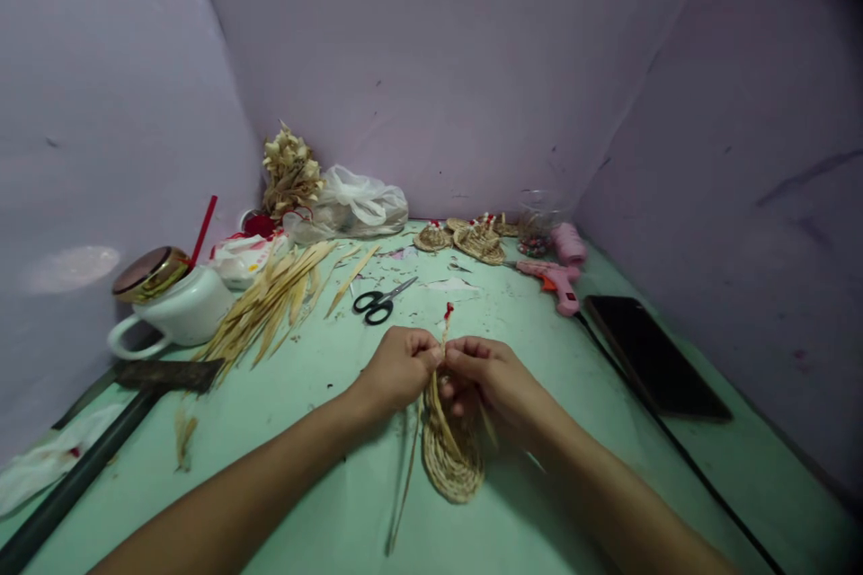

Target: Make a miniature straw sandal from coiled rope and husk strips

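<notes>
My left hand (399, 367) and my right hand (495, 375) meet above the table, each pinching a thin straw braid (445, 331). A red piece tips the braid's upper end. Loose straw strands trail below the fingers, one hanging to the left. Under my hands is a woven straw oval (455, 473), shaped like a small slipper sole; its upper part is hidden behind my fingers. Black-handled scissors (378, 302) lie open just beyond my left hand.
Dried straw strips (273, 296) spread beside a white mug (192, 310). A hammer-like tool (87, 458) lies front left. Small woven slippers (480, 241) sit at the back. A pink glue gun (556, 280), pink thread spool (568, 244) and dark phone (653, 355) are at right.
</notes>
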`<state>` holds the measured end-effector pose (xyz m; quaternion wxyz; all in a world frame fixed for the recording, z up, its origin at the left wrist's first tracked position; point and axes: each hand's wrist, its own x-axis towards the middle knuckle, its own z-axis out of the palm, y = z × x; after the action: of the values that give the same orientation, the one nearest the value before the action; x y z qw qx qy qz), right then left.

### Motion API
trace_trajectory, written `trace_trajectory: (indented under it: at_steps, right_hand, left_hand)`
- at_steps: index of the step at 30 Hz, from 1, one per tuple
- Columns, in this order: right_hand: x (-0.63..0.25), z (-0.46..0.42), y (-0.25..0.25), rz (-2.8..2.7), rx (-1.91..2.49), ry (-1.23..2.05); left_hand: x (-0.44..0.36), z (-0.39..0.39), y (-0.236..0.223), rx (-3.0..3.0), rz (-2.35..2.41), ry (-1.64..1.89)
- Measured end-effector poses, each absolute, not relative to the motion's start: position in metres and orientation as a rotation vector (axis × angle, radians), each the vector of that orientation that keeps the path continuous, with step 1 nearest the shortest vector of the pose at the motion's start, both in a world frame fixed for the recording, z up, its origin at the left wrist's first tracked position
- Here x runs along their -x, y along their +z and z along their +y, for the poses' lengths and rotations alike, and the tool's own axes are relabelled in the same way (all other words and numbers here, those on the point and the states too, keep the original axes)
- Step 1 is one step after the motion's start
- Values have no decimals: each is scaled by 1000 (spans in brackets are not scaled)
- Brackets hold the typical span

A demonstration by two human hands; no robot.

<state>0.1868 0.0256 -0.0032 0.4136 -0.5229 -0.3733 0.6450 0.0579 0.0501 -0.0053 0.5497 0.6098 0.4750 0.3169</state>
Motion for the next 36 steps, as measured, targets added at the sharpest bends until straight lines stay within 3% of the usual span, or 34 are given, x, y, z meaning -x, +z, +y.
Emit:
trace_trajectory:
  at_steps: [14,23,31,36]
  right_hand:
    - [-188,30,-17,-1140,1430,1293]
    - [-183,27,-25,-1165,1448,1055]
    - [-172,19,-19,-844,1250,1331]
    - [-173,19,-19,-745,1203,1426]
  left_hand:
    - [-56,54,-8,-1429,1327,804]
    - [-62,35,17,-1501,1436,642]
    - [-71,-4,7,-2411,1537,403]
    - [-76,-13,4,-2532,1471,269]
